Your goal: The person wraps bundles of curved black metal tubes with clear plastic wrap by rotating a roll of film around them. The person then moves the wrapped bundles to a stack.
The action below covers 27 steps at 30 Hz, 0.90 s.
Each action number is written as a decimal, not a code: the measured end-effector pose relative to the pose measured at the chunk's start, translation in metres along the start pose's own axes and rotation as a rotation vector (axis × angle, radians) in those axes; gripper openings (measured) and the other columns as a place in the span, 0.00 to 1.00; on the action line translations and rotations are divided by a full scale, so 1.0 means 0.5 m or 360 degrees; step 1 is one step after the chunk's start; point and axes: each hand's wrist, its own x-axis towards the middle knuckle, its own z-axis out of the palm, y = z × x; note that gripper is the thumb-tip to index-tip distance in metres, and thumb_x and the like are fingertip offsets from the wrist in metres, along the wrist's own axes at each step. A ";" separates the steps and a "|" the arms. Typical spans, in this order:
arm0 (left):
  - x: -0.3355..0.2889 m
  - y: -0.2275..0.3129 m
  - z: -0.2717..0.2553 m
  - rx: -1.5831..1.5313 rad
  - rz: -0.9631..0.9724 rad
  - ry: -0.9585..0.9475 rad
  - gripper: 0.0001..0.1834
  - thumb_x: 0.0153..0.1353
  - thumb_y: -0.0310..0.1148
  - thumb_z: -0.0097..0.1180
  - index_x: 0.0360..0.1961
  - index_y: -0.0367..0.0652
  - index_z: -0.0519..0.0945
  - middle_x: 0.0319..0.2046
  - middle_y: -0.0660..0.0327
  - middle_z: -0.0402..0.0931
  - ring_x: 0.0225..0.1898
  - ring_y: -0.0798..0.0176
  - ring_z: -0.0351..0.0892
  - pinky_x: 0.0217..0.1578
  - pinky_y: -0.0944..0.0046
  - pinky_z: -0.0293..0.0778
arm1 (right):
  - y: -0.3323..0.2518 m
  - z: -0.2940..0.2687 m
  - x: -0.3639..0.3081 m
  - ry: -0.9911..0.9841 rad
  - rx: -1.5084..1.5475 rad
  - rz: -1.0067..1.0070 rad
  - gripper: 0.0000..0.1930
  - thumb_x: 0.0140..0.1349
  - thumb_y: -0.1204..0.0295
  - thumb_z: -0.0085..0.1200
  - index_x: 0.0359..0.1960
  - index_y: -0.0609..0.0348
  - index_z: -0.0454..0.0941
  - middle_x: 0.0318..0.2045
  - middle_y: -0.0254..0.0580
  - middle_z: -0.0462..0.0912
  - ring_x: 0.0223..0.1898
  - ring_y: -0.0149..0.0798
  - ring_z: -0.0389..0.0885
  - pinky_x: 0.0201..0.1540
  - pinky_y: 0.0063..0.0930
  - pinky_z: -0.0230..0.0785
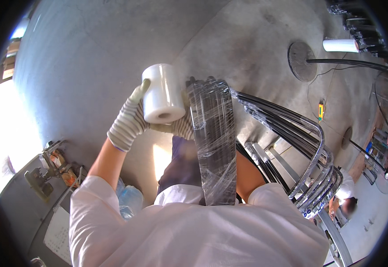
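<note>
Far left: a metal bench [29, 196] with a clamp-like fixture [40, 178] and a sheet of paper [58, 233], all well apart from the hands. Just right of that, by the left elbow, a crumpled clear plastic bag [129, 200].

Left hand [129, 120], in a striped knit glove, curled around a white roll of film [162, 93]: thumb up along the roll's far side, fingers wrapped beneath and closed on it. Roll held up in front of the chest, its core pointing roughly down toward the camera and tilted a little.

Immediately right of the roll, touching or nearly so, a bundle of dark curved tubes [214, 138] bound in clear wrap, its long axis running away from the body, from the chest up to the level of the roll. Film lay to the left of the bundle, so the left hand was plainly the nearer one for passing the roll around it.

Right hand [182, 127] mostly hidden between roll and bundle; only a patch of striped glove showed, pressed against the bundle's left edge. Could not tell how far its fingers were closed.

Further right: a rack of bent chromed and black tubes [305, 155], unwrapped. Beyond, on the concrete floor [114, 44], a round drain cover [301, 60], a second white roll [340, 45], and another person [347, 196] at lower right.
</note>
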 end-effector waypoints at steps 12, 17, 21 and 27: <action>0.127 0.059 0.179 0.0148 -0.0050 0.0256 0.42 0.43 0.53 0.67 0.51 0.33 0.66 0.38 0.48 0.74 0.37 0.51 0.79 0.35 0.44 0.80 | -0.326 -0.006 -0.087 0.0084 -0.1222 -0.0018 0.29 0.51 0.50 0.58 0.39 0.69 0.74 0.32 0.48 0.79 0.33 0.38 0.79 0.31 0.28 0.75; 0.137 0.023 0.274 0.0507 0.0001 0.0317 0.42 0.41 0.51 0.69 0.50 0.32 0.67 0.38 0.50 0.75 0.38 0.55 0.79 0.38 0.52 0.80 | -0.511 0.205 -0.207 0.0139 -0.0517 -0.0691 0.34 0.48 0.44 0.60 0.42 0.67 0.73 0.35 0.46 0.79 0.35 0.37 0.79 0.32 0.27 0.76; 0.163 -0.001 0.298 0.1424 0.0356 0.0116 0.27 0.46 0.38 0.67 0.46 0.36 0.73 0.38 0.56 0.77 0.41 0.62 0.79 0.45 0.63 0.78 | -0.567 0.277 -0.220 -0.0306 -0.0616 -0.0536 0.32 0.47 0.52 0.65 0.45 0.64 0.72 0.37 0.43 0.79 0.36 0.37 0.80 0.39 0.29 0.77; 0.312 -0.021 0.109 0.0550 0.0600 -0.1085 0.17 0.55 0.29 0.59 0.45 0.37 0.75 0.38 0.59 0.77 0.43 0.66 0.78 0.44 0.66 0.78 | -0.573 0.267 -0.179 -0.0289 -0.0339 -0.0364 0.29 0.45 0.56 0.68 0.43 0.61 0.72 0.35 0.42 0.79 0.35 0.36 0.80 0.38 0.31 0.78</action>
